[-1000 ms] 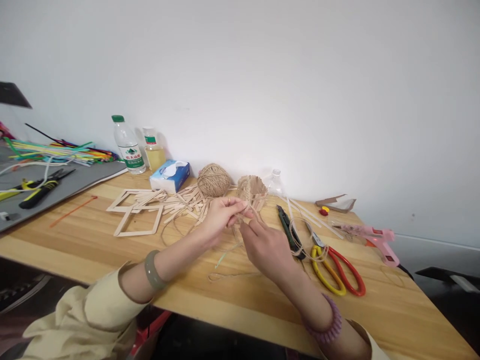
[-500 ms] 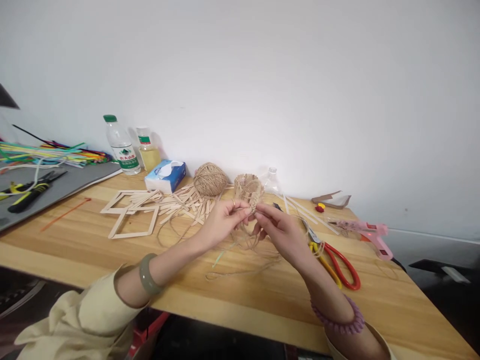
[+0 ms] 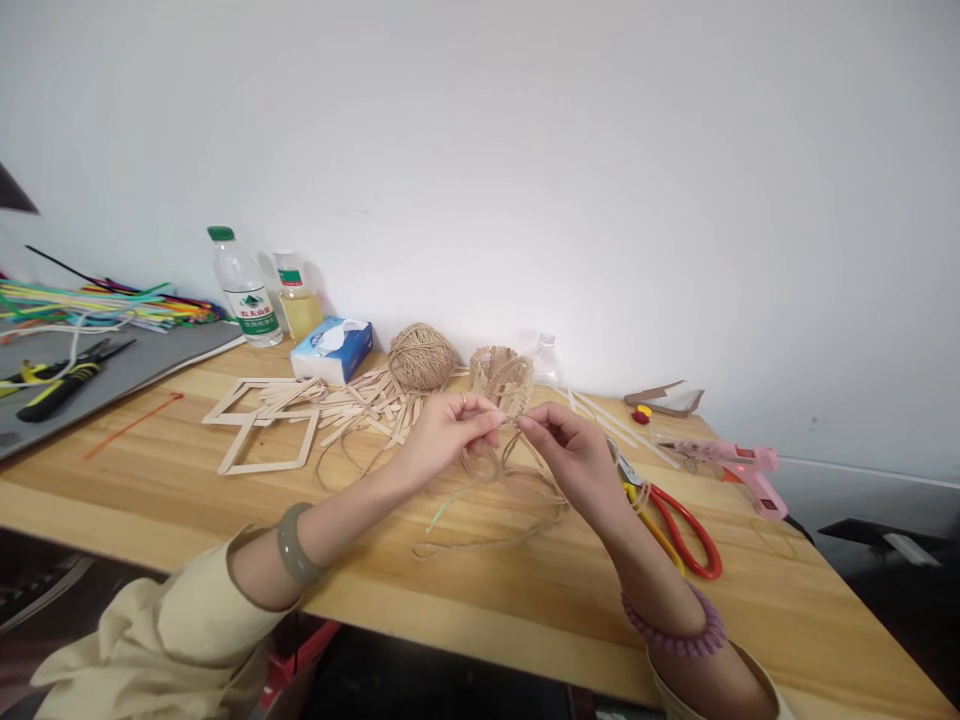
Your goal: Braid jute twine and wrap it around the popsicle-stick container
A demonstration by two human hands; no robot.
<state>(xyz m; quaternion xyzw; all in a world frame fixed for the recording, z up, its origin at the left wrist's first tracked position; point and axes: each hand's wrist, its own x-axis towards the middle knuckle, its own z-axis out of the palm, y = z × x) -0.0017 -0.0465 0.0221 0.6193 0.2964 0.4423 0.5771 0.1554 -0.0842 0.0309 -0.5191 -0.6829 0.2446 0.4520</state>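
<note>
The clear water bottle [image 3: 241, 289] with the green cap carries a white label with a green mountain emblem and a green band of characters under it, too small to read. The smaller bottle [image 3: 297, 296] beside it has a green-and-white label, also unreadable. The blue tissue pack [image 3: 333, 349] shows white printing, not legible.
</note>
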